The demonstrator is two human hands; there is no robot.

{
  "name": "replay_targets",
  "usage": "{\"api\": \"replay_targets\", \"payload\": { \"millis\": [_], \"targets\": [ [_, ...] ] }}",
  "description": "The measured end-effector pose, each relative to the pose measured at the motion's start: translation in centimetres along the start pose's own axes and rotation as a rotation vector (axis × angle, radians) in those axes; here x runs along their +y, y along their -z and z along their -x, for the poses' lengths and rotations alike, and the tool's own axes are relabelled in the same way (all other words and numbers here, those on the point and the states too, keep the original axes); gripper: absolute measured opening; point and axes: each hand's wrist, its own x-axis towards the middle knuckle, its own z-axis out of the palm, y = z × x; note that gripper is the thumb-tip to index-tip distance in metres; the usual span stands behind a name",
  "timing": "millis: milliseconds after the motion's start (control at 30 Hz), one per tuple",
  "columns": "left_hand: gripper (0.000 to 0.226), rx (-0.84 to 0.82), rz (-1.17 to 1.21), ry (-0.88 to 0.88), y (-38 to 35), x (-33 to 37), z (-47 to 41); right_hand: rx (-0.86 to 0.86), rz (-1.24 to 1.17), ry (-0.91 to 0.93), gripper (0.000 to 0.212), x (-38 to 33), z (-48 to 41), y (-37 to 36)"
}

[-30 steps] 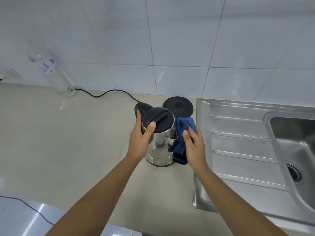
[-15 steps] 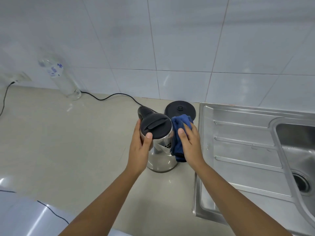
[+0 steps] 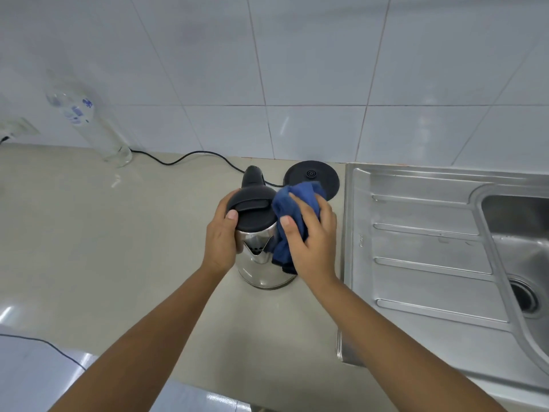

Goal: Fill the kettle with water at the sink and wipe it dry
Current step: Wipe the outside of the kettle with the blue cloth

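Note:
A steel kettle (image 3: 260, 263) with a black lid and black handle stands upright on the beige counter, its spout facing me. My left hand (image 3: 221, 242) grips its left side, thumb resting on the lid. My right hand (image 3: 312, 242) presses a bunched dark blue cloth (image 3: 292, 203) against the kettle's right side, up near the lid. The kettle's round black base (image 3: 312, 175) lies just behind, partly hidden by the cloth. The steel sink (image 3: 430, 248) sits to the right, its basin at the frame's edge.
A clear plastic bottle (image 3: 89, 126) stands by the tiled wall at the back left. A black power cord (image 3: 184, 159) runs along the counter from the wall to the base. A thin cable (image 3: 44, 343) crosses a white surface at the lower left.
My right hand has slid the blue cloth upward along the kettle's right side toward the lid. The kettle has turned so its spout faces me. My view has shifted right.

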Motion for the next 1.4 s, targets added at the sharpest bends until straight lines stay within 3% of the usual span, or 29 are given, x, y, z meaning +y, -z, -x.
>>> {"api": "replay_targets", "payload": {
  "millis": [133, 333, 533, 700, 800, 900, 967, 1067, 1200, 1300, 1400],
  "targets": [
    [0.048, 0.043, 0.019, 0.002, -0.5, 0.0, 0.1, 0.067, -0.036, -0.150, 0.054, -0.2, 2.2, -1.0],
    [0.045, 0.046, -0.022, 0.013, -0.4, 0.3, 0.0, 0.101, -0.088, -0.274, 0.045, -0.3, 7.8, -1.8],
    [0.043, 0.037, -0.061, -0.018, -0.2, 0.4, -0.1, 0.108, -0.070, -0.200, 0.045, -2.6, 2.3, -0.5],
    [0.044, 0.031, -0.051, -0.044, -0.3, 0.5, 0.0, -0.062, -0.063, -0.172, 0.033, -2.4, -3.5, -0.3],
    [0.044, 0.047, -0.042, -0.027, -0.4, 0.3, 0.0, -0.200, -0.191, -0.351, 0.017, 0.8, -4.6, -0.4],
    [0.046, 0.054, -0.033, -0.045, -0.5, -0.1, -0.2, -0.253, -0.159, -0.602, 0.033, 3.9, -1.9, -0.6],
    [0.050, 0.047, 0.000, -0.088, -0.4, -0.5, -0.3, -0.184, -0.080, -0.653, 0.043, 4.3, 1.2, -0.7],
    [0.057, 0.007, 0.066, -0.132, -0.2, -1.2, -0.5, -0.054, -0.093, -0.596, 0.048, 2.3, 4.2, -1.1],
    [0.062, 0.014, 0.045, -0.124, 0.0, -1.3, -0.7, 0.005, -0.095, -0.362, 0.049, -0.9, 1.6, -1.0],
    [0.060, 0.017, 0.049, -0.117, 0.1, -1.3, -0.7, -0.167, -0.078, -0.311, 0.050, -1.7, -3.4, -0.9],
    [0.054, 0.011, 0.090, -0.136, 0.0, -1.2, -0.7, -0.420, -0.149, -0.454, 0.034, -1.1, -7.4, -1.1]
  ]
}}
